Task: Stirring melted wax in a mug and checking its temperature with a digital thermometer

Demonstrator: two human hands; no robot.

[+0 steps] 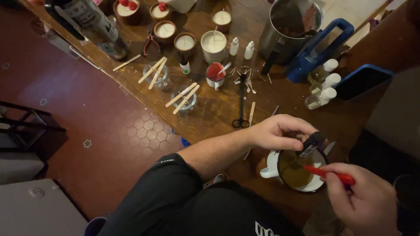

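A white enamel mug [273,168] with dark yellow liquid stands near the wooden table's [210,113] front edge. My left hand [275,131] pinches a small dark clip-like gadget [312,143] over the mug's rim. My right hand [365,203] grips a red-handled tool [328,173], whose tip reaches into the liquid.
Black scissors [241,105], wooden sticks across two glass jars [183,97], several filled candles [213,43], a red-topped cup [215,74], small dropper bottles [326,83], a metal pot [291,26], a blue handle [326,43] and a phone [363,81] crowd the table. Red tiled floor [87,122] lies left.
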